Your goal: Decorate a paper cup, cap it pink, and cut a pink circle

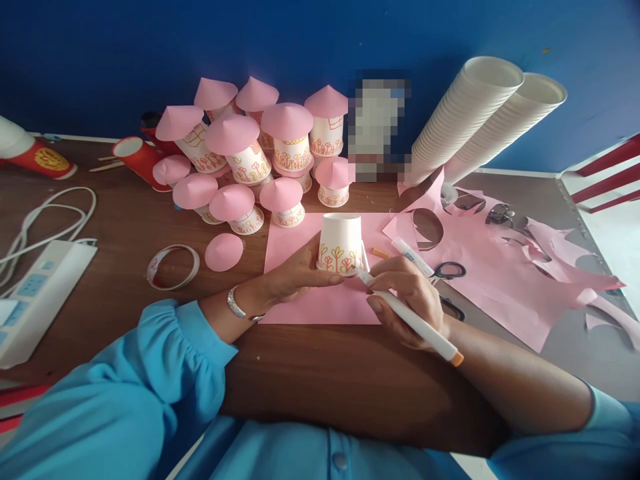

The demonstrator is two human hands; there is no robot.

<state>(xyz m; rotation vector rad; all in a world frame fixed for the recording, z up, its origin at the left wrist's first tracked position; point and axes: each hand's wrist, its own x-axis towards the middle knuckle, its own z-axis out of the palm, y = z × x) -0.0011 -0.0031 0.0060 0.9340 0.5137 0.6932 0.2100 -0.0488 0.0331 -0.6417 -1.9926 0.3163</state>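
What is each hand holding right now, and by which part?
The left hand holds the flower-decorated paper cup low on its side, around the bottom edge. The right hand holds the white marker by its barrel, toward the tip.

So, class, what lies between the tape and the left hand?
The head view shows a round pink piece beside the tape, then a strip of table and the edge of the pink sheet before the left hand.

Table (305,380): showing dark brown wood
Power strip (50,303): lying at left, near a tape roll (194,265)
Pink sheet (295,312): lying flat in the middle
Pink-roofed cups (293,155): clustering behind the pink sheet
White cup stacks (463,120): standing at the back right
Cut pink paper (505,293): sprawling onto a grey surface (570,345)
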